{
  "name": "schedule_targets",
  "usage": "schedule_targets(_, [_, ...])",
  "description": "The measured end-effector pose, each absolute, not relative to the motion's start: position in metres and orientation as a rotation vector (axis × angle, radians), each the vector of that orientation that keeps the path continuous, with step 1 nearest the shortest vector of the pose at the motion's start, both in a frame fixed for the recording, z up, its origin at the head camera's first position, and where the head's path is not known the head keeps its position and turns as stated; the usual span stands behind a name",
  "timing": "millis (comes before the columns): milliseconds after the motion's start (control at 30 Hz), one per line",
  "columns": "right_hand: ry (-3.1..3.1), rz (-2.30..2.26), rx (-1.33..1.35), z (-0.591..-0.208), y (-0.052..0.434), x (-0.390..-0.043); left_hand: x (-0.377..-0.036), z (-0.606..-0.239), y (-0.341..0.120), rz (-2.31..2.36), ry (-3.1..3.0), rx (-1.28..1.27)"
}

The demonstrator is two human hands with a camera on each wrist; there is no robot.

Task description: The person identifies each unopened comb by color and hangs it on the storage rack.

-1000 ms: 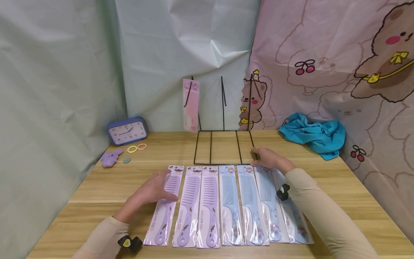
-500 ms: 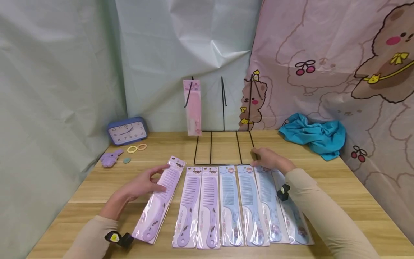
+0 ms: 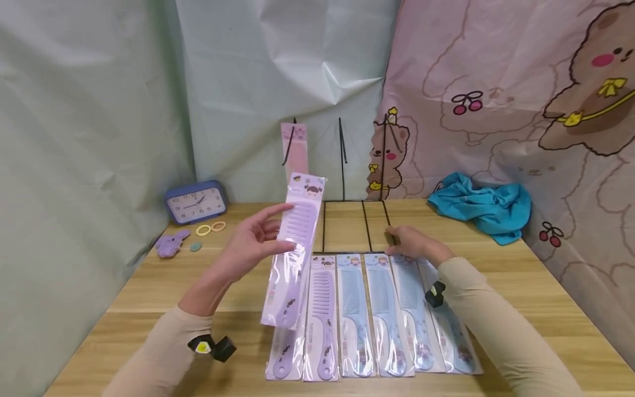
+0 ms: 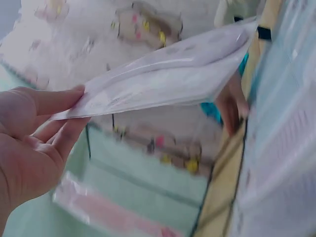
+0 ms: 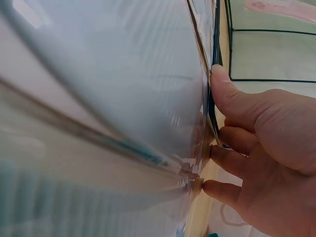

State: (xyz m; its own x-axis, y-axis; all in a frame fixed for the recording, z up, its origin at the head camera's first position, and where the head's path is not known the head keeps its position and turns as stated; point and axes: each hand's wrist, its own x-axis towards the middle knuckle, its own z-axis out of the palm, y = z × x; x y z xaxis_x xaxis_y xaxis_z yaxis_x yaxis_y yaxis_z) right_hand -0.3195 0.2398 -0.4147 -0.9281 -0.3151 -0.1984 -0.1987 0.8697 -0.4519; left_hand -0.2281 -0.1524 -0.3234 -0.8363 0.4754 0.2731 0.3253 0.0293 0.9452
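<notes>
My left hand (image 3: 250, 237) pinches a packaged purple comb (image 3: 306, 223) by its side edge, thumb on one face and fingers on the other. The comb is raised and tilted over the row, its handle end towards me. In the head view it overlaps another packaged purple comb (image 3: 283, 364) lying beneath. My right hand (image 3: 414, 244) grips the front right corner of a black wire display rack (image 3: 367, 226), thumb and fingers either side of the wire. A packaged pink comb (image 3: 297, 151) hangs on the rack's left hook, its lower part hidden behind the raised comb.
Beside the purple packs lie several packaged blue combs (image 3: 353, 309) in a row. A blue clock (image 3: 195, 203), two hair ties (image 3: 203, 230) and a purple plush-like piece (image 3: 171, 243) sit at the left. A turquoise cloth (image 3: 483, 207) is bunched at the back right.
My left hand has picked up the leftmost purple comb from the table and carried it up and right towards the rack. The hanging pink comb has swung slightly. My right hand stays put.
</notes>
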Motion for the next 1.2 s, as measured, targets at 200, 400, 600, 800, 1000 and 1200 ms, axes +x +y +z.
schedule_targets(200, [2.788,-0.615,-0.409,-0.416,0.241,-0.319,-0.241,-0.306,-0.098,1.976,2.039,0.983])
schedule_targets(400, [2.77,-0.625,-0.431,-0.418,0.237,-0.321,-0.252,-0.307,-0.076,2.033,2.03,0.9])
schedule_targets(600, [2.787,-0.615,-0.447,-0.417,0.239,-0.321,-0.258,-0.314,-0.075,2.086,2.016,0.856])
schedule_targets(800, [2.803,-0.605,-0.457,-0.415,0.242,-0.319,-0.271,-0.315,-0.065,2.084,2.074,0.805])
schedule_targets(1000, [2.805,-0.599,-0.443,-0.419,0.244,-0.321,-0.304,-0.319,-0.05,2.063,2.216,0.722])
schedule_targets(1200, [2.818,-0.596,-0.462,-0.419,0.242,-0.321,-0.342,-0.318,-0.038,2.122,2.237,0.664])
